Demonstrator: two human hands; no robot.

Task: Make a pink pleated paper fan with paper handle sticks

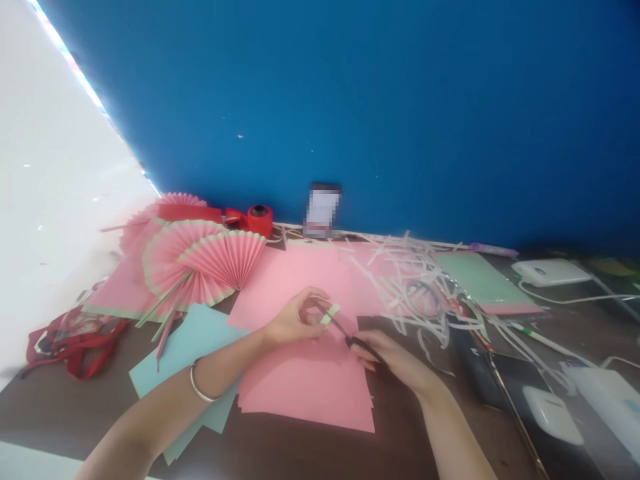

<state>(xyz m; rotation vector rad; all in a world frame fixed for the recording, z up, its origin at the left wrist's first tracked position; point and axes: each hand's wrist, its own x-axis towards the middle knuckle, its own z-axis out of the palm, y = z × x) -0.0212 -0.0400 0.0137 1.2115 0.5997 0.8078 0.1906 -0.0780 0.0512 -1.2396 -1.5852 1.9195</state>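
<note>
One pair of scissors (349, 339) with slim, dark blades lies at the middle of the dial, above a stack of smooth pink sheets (310, 393). One small pale-green paper strip (335, 308) meets the blades; whether they have parted around it I cannot tell. The left hand (299, 320), at 9 o'clock from the scissors, is curled nearly closed, pinching the strip between thumb and fingers; one metal bangle (199, 385) circles that wrist. The right hand (390, 353), at 4 o'clock, is wrapped around the handles.

Further out at 9 o'clock, several flat light-blue sheets (205, 327) overlap at angles, and beyond them lies a tangle of red strap (93, 350). At 10 o'clock are at least three pleated fans (240, 257) in pink paper, the front ones edged pale green. Between 10 and 11 sits one red roll (265, 223). Near 12, one blurred phone (323, 210) leans by the blue wall (375, 100).

At 2 o'clock, too many thin, curling white strips (395, 287) to count lie heaped; just past them is one glossy pack of green sheets (485, 283). Toward 4, one rounded white device (553, 415) rests on the dark brown surface's (310, 453) cluttered side.
</note>
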